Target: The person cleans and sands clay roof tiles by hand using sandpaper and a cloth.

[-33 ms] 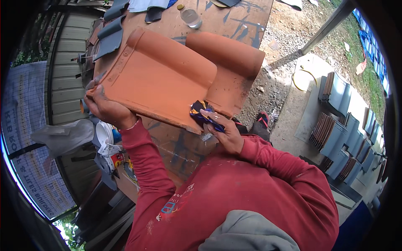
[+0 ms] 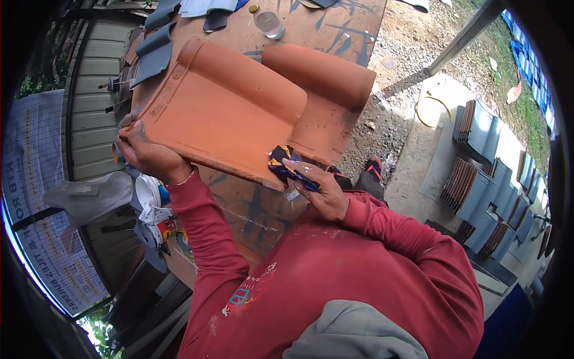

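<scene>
My left hand point(image 2: 152, 157) grips an orange clay roof tile point(image 2: 215, 122) by its left end, fingers wrapped round the edge. The tile is held up at a slant over a wooden table. Its right end overlaps a second orange roof tile point(image 2: 327, 128) lying beyond it. In my right hand point(image 2: 317, 188) is a bunched dark cloth point(image 2: 280, 160) with yellow-orange patches, pressed on the tile's near right corner. The fingertips lie over the cloth and partly hide it.
A clear bottle point(image 2: 269, 25) with a yellow cap stands on the paint-marked table point(image 2: 326, 24). Grey tiles point(image 2: 152, 57) rest at its left edge. White buckets point(image 2: 149, 194) are by my left forearm. Stacks of grey tiles point(image 2: 478, 134) stand at the right, near a wooden post point(image 2: 463, 42).
The tiles, table and hands sit slightly further left and up in the picture. Both hands keep their hold, and the cloth stays at the same corner.
</scene>
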Demonstrator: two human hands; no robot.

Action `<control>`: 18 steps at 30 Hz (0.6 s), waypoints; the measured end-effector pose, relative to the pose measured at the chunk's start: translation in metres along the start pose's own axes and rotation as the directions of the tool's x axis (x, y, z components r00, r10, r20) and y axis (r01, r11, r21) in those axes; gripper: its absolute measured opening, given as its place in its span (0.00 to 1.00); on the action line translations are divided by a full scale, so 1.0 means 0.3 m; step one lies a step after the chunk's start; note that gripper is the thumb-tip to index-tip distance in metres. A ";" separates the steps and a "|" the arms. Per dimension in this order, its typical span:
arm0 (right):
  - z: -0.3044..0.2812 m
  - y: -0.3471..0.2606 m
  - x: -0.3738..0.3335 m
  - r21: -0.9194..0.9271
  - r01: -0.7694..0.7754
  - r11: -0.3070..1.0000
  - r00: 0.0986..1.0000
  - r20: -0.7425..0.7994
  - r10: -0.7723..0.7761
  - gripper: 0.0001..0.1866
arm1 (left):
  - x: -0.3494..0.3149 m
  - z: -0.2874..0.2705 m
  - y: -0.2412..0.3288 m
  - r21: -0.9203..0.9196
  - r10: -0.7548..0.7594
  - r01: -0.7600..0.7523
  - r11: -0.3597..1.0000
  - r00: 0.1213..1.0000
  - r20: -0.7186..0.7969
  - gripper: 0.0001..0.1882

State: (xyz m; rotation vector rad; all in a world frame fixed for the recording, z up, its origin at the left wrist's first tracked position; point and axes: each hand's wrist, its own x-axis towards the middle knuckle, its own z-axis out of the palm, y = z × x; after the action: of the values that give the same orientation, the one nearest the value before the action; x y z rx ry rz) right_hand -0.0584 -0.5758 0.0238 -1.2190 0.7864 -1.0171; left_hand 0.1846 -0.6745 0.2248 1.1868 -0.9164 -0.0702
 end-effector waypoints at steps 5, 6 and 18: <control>-0.043 0.068 0.093 -0.329 0.154 0.932 0.982 -0.055 -0.182 0.23 | 0.004 0.048 0.018 -0.066 -0.019 0.017 0.998 1.000 -0.023 0.08; 0.000 0.060 0.059 -0.165 0.087 0.982 0.988 -0.111 -0.106 0.23 | 0.009 0.045 0.007 -0.067 -0.017 0.016 0.998 1.000 -0.019 0.08; 0.036 -0.093 -0.079 0.031 0.182 0.983 0.965 0.187 -0.185 0.28 | -0.011 -0.006 0.008 -0.077 0.091 -0.085 0.993 0.993 0.080 0.08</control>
State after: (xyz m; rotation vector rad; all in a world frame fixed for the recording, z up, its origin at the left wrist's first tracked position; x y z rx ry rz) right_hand -0.0629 -0.5508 0.0524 -1.3730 0.5247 -1.0364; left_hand 0.1828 -0.6705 0.2247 1.0807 -1.0301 -0.0815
